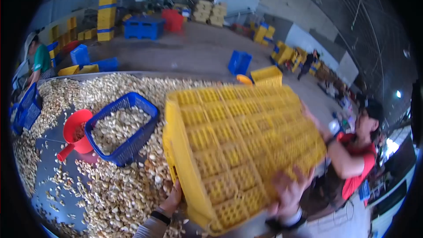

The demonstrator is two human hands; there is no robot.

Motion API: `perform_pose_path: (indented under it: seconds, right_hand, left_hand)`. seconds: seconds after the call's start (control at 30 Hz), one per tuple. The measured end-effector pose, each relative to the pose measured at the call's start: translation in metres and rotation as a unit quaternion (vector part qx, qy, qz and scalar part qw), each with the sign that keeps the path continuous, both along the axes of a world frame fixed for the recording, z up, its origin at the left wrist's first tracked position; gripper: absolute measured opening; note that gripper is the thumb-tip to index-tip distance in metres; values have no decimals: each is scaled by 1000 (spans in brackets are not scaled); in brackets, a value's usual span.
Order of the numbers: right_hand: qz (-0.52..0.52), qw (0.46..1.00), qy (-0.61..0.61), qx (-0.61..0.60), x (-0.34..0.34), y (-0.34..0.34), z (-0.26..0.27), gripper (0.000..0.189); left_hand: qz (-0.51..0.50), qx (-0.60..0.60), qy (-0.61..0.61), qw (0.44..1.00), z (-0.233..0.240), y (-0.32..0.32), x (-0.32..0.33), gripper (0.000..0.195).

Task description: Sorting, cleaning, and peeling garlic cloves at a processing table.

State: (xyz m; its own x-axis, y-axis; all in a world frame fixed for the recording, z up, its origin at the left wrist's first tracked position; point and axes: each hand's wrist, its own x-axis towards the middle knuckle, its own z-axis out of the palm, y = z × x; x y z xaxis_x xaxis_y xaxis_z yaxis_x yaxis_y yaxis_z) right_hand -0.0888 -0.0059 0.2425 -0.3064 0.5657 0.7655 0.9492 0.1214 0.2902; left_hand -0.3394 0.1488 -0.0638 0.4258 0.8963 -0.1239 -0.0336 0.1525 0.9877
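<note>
A large yellow perforated plastic crate is tilted over the table, its ribbed underside towards me. My left hand, with a dark band at the wrist, grips its lower left rim. Against the crate's lower right underside lies my right hand, blurred. Left of the crate, a blue plastic basket holds pale shelled nuts or kernels, too small to name surely. A red plastic scoop with reddish bits in it stands beside the basket. Loose pale pieces are heaped around them.
A co-worker in red stands at the right, arms reaching to the crate's far side. Another person works at the far left by blue baskets. Beyond the table's far edge are a blue crate and a yellow crate.
</note>
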Motion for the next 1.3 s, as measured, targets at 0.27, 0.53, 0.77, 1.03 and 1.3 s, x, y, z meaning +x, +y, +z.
perform_pose_path:
  seconds: [0.27, 0.53, 0.77, 1.03, 1.3]
  right_hand:
    - [1, 997, 5, 79, 54, 88, 95, 37]
    - [-30, 946, 296, -127, 53, 9, -113, 76]
    - [-72, 782, 309, -536, 53, -39, -206, 86]
    - [230, 380, 850, -283, 59, 20, -134, 59]
    - [321, 193, 926, 51, 32, 43, -110, 55]
  left_hand:
    - [-151, -285, -294, 900, 124, -12, 18, 65]
    - [-94, -205, -250, 942, 193, 6, 22, 57]
    - [-33, -143, -260, 954, 173, 44, 19, 46]
    - [-4, 391, 101, 915, 183, 0, 31, 40]
    - [191, -33, -291, 937, 235, -79, 66, 41]
